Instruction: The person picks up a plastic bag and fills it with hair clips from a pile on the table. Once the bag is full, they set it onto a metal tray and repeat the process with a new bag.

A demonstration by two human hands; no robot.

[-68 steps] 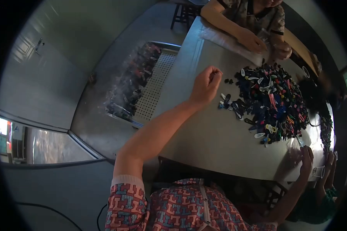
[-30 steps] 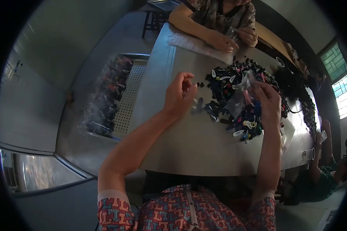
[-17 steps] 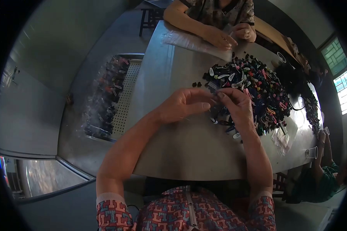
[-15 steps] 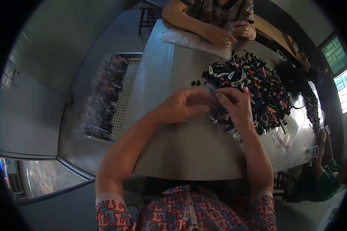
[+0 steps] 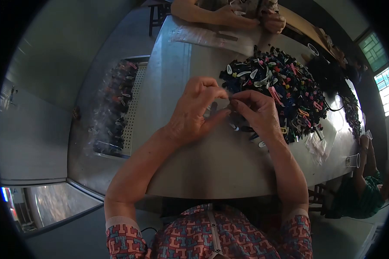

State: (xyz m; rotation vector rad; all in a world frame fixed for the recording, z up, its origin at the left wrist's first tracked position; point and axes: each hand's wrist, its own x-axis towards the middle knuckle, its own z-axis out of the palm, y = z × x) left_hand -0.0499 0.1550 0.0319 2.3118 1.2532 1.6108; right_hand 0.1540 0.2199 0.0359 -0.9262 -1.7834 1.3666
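My left hand (image 5: 193, 108) is raised over the table, its fingers curled and its thumb reaching toward the other hand's fingertips. My right hand (image 5: 260, 113) pinches with thumb and forefinger at the same spot. Something small and partly see-through lies between the two sets of fingertips; I cannot tell what it is. Just beyond my right hand spreads a big heap of hair clips (image 5: 274, 77), mostly black, with white, pink, red and yellow ones among them. A pink clip (image 5: 275, 96) sticks out of the heap above my right wrist.
Across the grey table (image 5: 203, 172), a person's hands (image 5: 273, 21) work beside a pack of clear plastic bags (image 5: 212, 39). To the left stands a perforated tray (image 5: 135, 99) with bagged items (image 5: 114, 108). A plastic cup (image 5: 353, 161) and another person's arm (image 5: 364, 157) are at right.
Both hands have shifted slightly up and left in view. My left hand has turned, its fingers now more curled. The person opposite has drawn their hands back from the plastic pack.
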